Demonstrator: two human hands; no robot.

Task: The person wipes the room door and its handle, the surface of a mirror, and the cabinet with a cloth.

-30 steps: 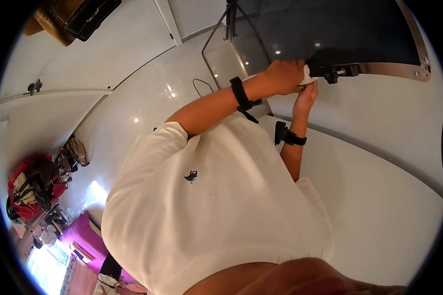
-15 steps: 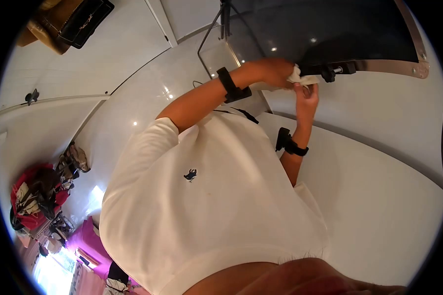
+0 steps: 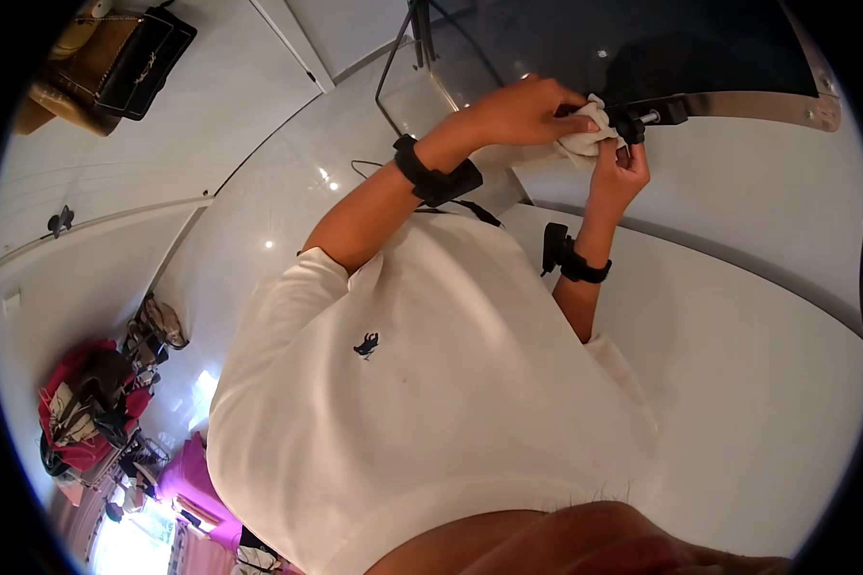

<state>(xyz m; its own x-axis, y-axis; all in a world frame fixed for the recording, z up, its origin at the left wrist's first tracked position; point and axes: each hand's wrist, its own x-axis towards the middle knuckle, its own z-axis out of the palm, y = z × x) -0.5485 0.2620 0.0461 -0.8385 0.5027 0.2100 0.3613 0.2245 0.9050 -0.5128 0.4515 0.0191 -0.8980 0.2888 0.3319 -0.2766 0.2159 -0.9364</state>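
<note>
White cloth (image 3: 585,144) is being clamped in the left hand (image 3: 535,111), the right hand (image 3: 620,178) being held near a black knob (image 3: 627,126), grip unclear.

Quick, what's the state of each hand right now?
Left hand: closed, holding the white cloth.
Right hand: at the cloth and black knob; grip can't be told.

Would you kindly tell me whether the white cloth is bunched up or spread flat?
Bunched up: the white cloth shows creases and an uneven outline, gathered in the left hand.
</note>
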